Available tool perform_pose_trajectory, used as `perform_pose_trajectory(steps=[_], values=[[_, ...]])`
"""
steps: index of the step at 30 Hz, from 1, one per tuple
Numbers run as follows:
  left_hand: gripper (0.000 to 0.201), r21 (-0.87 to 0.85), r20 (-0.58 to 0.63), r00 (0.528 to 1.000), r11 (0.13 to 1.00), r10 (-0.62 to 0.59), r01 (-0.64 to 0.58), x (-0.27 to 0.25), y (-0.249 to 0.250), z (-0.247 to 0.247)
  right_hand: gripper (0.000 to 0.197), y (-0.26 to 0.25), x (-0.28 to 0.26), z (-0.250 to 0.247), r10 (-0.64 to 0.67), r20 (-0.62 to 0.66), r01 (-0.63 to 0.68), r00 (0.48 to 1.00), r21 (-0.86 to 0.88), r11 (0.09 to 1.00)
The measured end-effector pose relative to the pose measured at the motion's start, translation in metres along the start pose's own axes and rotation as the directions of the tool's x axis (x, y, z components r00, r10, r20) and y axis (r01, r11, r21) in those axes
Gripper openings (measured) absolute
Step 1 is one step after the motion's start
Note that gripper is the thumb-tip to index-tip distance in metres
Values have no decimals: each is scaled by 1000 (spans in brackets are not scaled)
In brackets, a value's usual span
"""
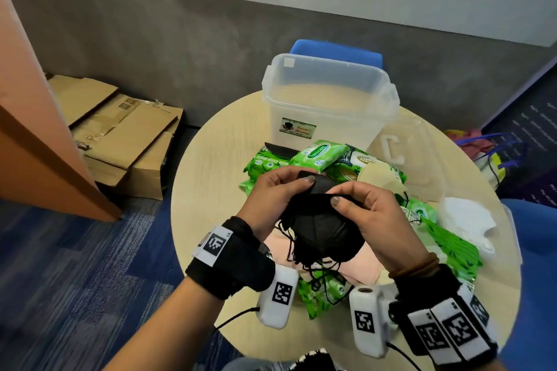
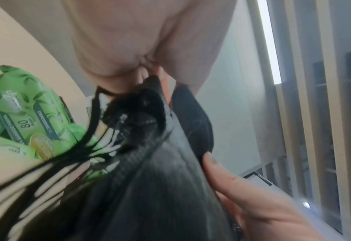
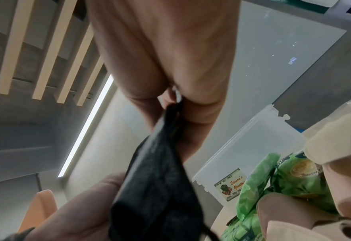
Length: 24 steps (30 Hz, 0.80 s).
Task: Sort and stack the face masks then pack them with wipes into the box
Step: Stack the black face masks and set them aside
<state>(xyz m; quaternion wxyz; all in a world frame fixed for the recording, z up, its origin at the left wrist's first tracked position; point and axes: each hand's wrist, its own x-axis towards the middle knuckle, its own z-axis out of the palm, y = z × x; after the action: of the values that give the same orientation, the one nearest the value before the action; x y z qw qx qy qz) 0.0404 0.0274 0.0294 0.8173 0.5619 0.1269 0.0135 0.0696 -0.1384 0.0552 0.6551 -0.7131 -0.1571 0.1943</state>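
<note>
Black masks (image 1: 324, 229): a bunched stack held up over the tabletop, ear loops dangling in a tangle.
Cream mask (image 1: 381, 181): lying on the green wipes packs (image 1: 321, 153).
Pink masks (image 1: 358, 268): flat on the tabletop, under the black ones.
White masks (image 1: 465, 220): heaped at the right edge.
Box (image 1: 328, 99): clear plastic, open, upright at the far side.

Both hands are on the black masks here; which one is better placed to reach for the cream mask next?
Probably the right hand. The cream mask lies on the wipes packs just beyond its fingers, while the left hand sits on the far side of the black masks and could keep holding them.
</note>
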Motion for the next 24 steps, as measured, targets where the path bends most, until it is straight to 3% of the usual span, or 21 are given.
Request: perform_pose_trajectory(steps=[5, 8, 13, 17, 20, 24], values=[[21, -19, -81, 996, 999, 35, -37, -6, -9, 15, 21, 15, 6, 5, -47, -197, 42, 979, -30, 999], [40, 68, -91, 995, 997, 29, -23, -10, -14, 25, 19, 24, 5, 10, -90, -239, 56, 967, -148, 987], [40, 180, -74, 990, 978, 123, -108, -11, -31, 31, 30, 31, 0, 6, -22, -257, -11, 966, -126, 992], [33, 149, -121, 978, 977, 170, -151, -9, -33, 25, 41, 38, 1, -5, 134, -246, -142, 960, -15, 990], [32, 94, -128, 979, 984, 161, -150, -10, -32, 24, 43, 39, -1, -13, 155, -238, -155, 959, 19, 988], [29, 51, -126, 974, 982, 187, -182, -10, -32, 23, 47, 36, -6, -17, 173, -87, -177, 981, -39, 983]])
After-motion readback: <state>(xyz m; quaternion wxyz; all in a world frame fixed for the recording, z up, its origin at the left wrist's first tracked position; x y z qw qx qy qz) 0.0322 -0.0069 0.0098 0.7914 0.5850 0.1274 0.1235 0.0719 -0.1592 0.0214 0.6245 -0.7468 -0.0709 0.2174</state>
